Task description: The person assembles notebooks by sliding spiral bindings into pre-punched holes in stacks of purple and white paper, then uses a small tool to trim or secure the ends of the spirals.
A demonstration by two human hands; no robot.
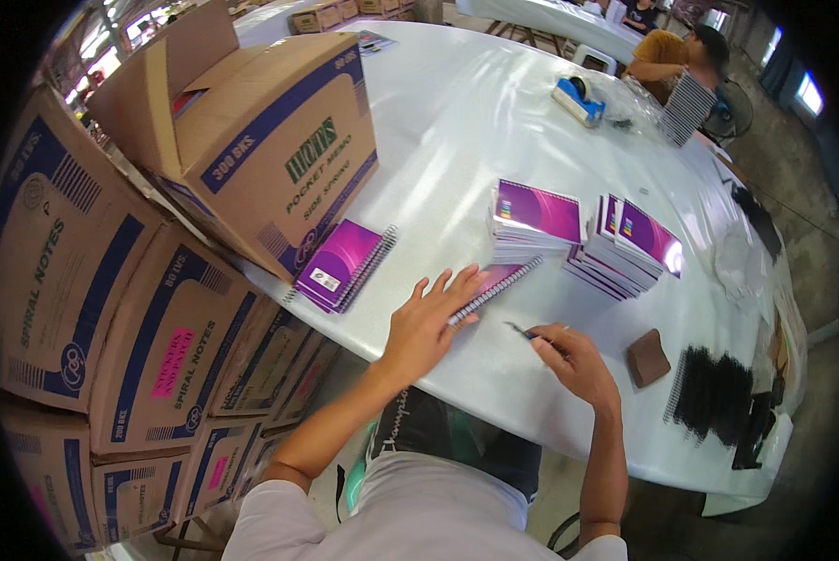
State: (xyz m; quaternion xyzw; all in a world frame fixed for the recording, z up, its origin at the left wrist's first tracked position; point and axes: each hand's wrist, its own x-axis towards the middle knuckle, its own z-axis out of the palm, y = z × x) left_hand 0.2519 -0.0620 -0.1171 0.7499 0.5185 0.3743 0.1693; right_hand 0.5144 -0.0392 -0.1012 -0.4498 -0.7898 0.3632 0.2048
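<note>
My left hand (pixel 431 323) lies over a purple spiral notebook (pixel 506 275), fingers stretched out and pressing it flat near the table's front edge. The notebook's wire coil (pixel 494 292) runs along the side facing my right hand. Closed round a small pliers-like tool (pixel 522 331) with a thin metal tip, my right hand (pixel 577 365) is held just right of the coil, apart from it. The tool's handles are mostly hidden in my fingers. Left of my left hand sits a small stack of purple spiral notebooks (pixel 337 265).
Purple memo pads stand in a left stack (pixel 537 213) and a right stack (pixel 636 245) beyond my hands. A brown block (pixel 648 358) and black coils (pixel 712 393) lie rightward. Cartons (pixel 279 150) crowd the left; a blue tape dispenser (pixel 578 101) and a co-worker (pixel 667 61) are farther back.
</note>
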